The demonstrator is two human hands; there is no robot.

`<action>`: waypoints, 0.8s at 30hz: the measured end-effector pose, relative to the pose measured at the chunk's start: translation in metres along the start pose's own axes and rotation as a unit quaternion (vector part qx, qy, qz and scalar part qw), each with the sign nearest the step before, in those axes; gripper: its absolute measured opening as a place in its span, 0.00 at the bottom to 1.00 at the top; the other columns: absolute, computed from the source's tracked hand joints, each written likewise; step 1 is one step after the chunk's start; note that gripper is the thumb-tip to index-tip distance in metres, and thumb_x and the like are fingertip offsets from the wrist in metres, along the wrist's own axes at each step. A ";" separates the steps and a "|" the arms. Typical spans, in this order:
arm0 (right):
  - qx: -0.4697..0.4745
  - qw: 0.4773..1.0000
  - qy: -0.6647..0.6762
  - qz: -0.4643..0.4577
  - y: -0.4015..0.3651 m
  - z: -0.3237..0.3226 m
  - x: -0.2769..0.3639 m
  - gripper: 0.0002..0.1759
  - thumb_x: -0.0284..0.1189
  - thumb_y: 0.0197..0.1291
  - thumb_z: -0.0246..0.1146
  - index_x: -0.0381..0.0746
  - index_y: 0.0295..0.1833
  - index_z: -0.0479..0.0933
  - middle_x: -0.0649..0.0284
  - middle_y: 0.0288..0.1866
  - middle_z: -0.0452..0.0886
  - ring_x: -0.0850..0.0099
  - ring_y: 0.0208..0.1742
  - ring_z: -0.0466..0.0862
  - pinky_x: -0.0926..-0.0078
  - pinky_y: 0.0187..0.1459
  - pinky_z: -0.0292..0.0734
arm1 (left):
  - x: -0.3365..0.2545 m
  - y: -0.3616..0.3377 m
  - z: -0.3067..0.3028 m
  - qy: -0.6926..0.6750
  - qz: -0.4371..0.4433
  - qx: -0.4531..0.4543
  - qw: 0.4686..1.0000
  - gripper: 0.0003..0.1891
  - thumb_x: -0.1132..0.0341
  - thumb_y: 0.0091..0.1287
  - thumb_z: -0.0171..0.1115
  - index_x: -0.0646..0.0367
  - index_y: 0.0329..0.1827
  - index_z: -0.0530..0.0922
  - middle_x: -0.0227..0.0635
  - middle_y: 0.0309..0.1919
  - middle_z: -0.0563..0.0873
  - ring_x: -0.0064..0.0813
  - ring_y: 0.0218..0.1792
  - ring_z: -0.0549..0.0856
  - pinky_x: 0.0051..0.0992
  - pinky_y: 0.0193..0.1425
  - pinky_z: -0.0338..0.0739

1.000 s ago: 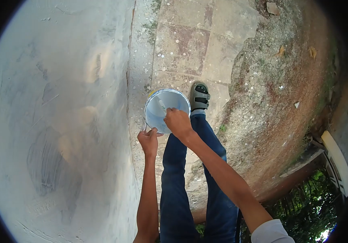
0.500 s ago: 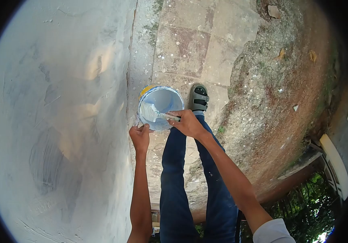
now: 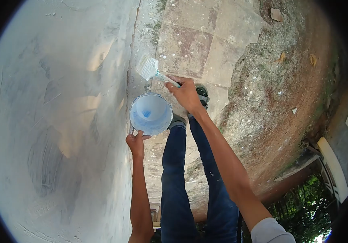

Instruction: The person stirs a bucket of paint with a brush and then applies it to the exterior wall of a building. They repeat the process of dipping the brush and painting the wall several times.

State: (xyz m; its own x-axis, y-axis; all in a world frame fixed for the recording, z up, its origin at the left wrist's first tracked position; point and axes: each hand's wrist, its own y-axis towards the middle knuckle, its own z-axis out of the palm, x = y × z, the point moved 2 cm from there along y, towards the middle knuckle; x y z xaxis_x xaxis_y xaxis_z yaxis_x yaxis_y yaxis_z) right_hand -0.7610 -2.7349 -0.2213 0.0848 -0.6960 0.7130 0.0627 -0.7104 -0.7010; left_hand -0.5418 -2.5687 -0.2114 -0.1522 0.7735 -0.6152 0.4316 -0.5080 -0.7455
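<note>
My right hand is closed around the handle of a wide paintbrush, whose bristles are coated in white paint. The brush is out in the air beyond the paint bucket, apart from its rim. My left hand grips the near-left edge of the bucket, with the thumb showing at the rim. White and bluish paint coats the bucket's inside, and a small blue patch shows at its bottom. To the left stands the wall, whitish with grey patches and brush streaks.
A narrow tiled walkway spotted with paint runs along the wall. My feet in sandals stand close to the bucket. Right of the tiles, rough cracked ground holds a few stones and dry leaves.
The paintbrush has come out of the bucket and moved away from me, held in my right hand. The bucket has shifted slightly left and nearer, its mouth turned more toward me.
</note>
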 end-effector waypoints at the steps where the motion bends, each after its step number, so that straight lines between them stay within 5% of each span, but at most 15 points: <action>1: -0.012 0.999 -0.034 -0.032 0.011 0.014 0.004 0.22 0.30 0.55 0.66 0.27 0.53 0.77 0.48 0.33 0.84 0.69 0.31 0.82 0.71 0.39 0.76 | 0.004 -0.001 -0.002 0.003 -0.012 -0.007 1.000 0.10 0.76 0.59 0.56 0.78 0.38 0.72 0.47 0.33 0.83 0.40 0.25 0.87 0.30 0.32 0.83; 7: -0.080 0.990 -0.106 -0.054 0.052 0.110 0.024 0.19 0.29 0.56 0.62 0.25 0.48 0.78 0.37 0.39 0.81 0.45 0.40 0.83 0.60 0.47 0.77 | 0.020 -0.008 -0.014 0.021 -0.037 0.006 0.999 0.11 0.77 0.59 0.57 0.78 0.40 0.72 0.48 0.35 0.82 0.39 0.26 0.87 0.30 0.31 0.85; 15: -0.032 0.989 -0.111 -0.087 0.007 0.140 0.051 0.11 0.27 0.54 0.62 0.26 0.34 0.77 0.39 0.30 0.79 0.44 0.35 0.81 0.54 0.41 0.76 | 0.016 -0.015 -0.008 0.034 -0.034 -0.005 0.999 0.09 0.76 0.60 0.57 0.77 0.38 0.72 0.46 0.33 0.83 0.41 0.26 0.88 0.27 0.30 0.82; 24: -0.076 0.989 -0.115 -0.049 0.050 0.139 0.019 0.11 0.26 0.55 0.61 0.25 0.32 0.76 0.37 0.32 0.80 0.44 0.38 0.81 0.55 0.43 0.77 | 0.024 -0.011 -0.014 0.011 -0.049 0.010 0.999 0.20 0.77 0.60 0.55 0.81 0.54 0.68 0.46 0.34 0.82 0.38 0.26 0.87 0.27 0.33 0.82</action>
State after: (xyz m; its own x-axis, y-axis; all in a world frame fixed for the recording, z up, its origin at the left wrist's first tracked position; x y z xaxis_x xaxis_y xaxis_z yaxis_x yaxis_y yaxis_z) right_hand -0.6182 -2.7689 -0.2454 0.3116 -0.5931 0.7424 -0.0668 -0.7931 -0.6055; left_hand -0.5382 -2.5389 -0.2144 -0.1723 0.8280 -0.5336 0.3977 -0.4372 -0.8067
